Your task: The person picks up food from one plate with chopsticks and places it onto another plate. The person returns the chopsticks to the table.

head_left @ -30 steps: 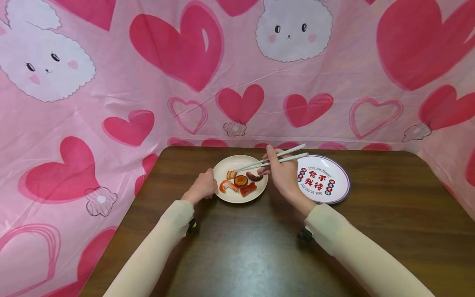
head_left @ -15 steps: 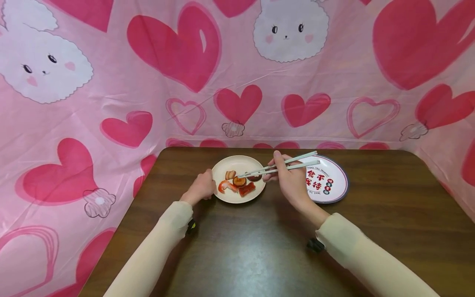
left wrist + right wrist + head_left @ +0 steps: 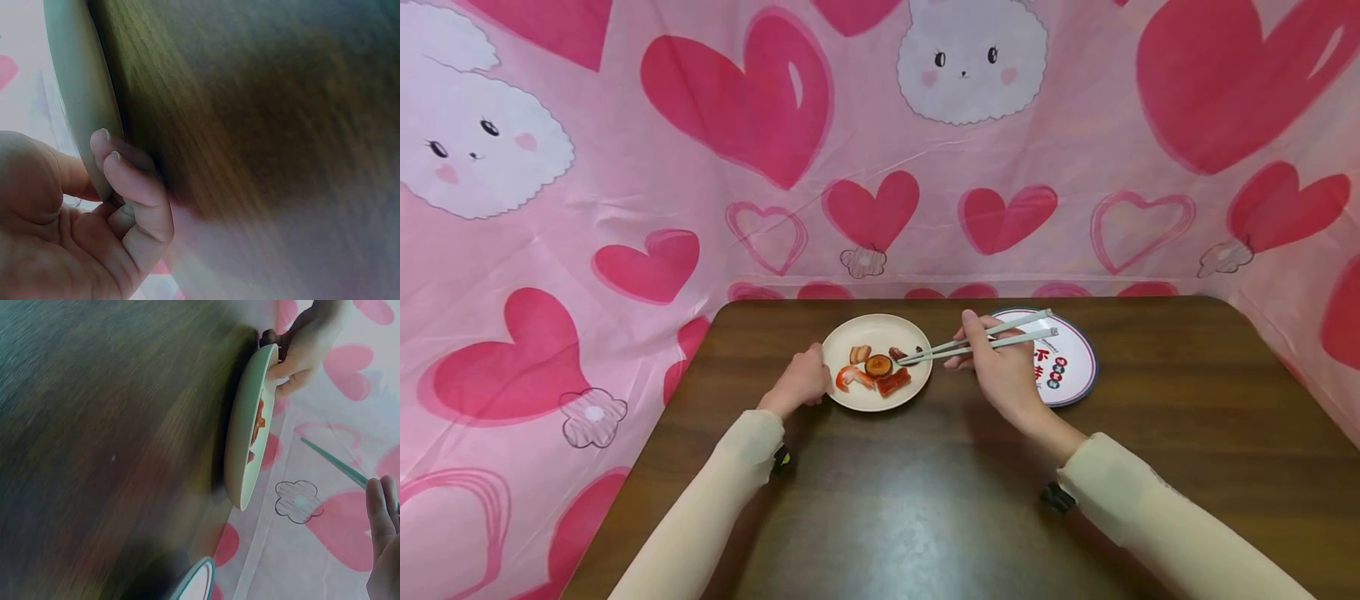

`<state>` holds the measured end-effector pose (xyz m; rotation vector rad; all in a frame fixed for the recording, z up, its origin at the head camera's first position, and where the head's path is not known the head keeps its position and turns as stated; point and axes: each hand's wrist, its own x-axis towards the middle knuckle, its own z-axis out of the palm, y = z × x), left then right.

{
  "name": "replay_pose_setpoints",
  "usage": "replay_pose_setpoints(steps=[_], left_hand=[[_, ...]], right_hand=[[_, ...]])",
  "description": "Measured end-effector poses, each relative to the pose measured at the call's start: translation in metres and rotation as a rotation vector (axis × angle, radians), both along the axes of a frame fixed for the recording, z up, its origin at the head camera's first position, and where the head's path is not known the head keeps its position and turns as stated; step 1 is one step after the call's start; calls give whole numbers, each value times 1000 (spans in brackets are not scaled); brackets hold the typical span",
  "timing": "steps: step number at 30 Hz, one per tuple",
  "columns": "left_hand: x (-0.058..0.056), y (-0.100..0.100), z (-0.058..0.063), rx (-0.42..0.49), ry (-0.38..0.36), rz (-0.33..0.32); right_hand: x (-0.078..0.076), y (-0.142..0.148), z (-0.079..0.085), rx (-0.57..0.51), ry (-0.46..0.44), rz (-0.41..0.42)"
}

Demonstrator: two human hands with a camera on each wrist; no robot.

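Observation:
My left hand (image 3: pixel 800 379) grips the left rim of a round cream plate (image 3: pixel 880 327). In the left wrist view its thumb is at the rim and its fingers curl beneath. Food pieces lie on the plate: a shrimp (image 3: pixel 852 377), a round mushroom (image 3: pixel 878 367), a pale slice with browned stripes (image 3: pixel 860 354), a glossy red-brown chunk (image 3: pixel 894 382) and a dark red piece (image 3: pixel 897 354). My right hand (image 3: pixel 1006 375) holds a pair of pale green chopsticks (image 3: pixel 934 355). Their tips are over the plate by the dark red piece, partly covering it; contact is unclear.
A white plate (image 3: pixel 1078 358) with a blue rim and red lettering sits at the right, partly hidden behind my right hand. Everything stands on a dark wooden table (image 3: pixel 880 492). A pink cloth (image 3: pixel 865 150) with hearts hangs behind the table's far edge.
My right hand has drawn back to the right. The chopstick tips moved from the pale striped slice, across the mushroom, to the dark red piece. My left hand stays on the plate rim.

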<state>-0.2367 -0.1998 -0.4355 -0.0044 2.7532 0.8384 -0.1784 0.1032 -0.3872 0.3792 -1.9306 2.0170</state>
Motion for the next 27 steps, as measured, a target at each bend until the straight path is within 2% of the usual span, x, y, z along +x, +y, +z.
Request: replay_pose_setpoints(steps=[8,19,27], left_hand=[[1,1,0,3,6,-4],[1,1,-1,8,2,1],[0,1,-1,7,-1,-5]], right_hand=[[2,11,-1,53,61,-30],[4,24,-5,63,52,-62],[10,29,-5,107,62,-53]])
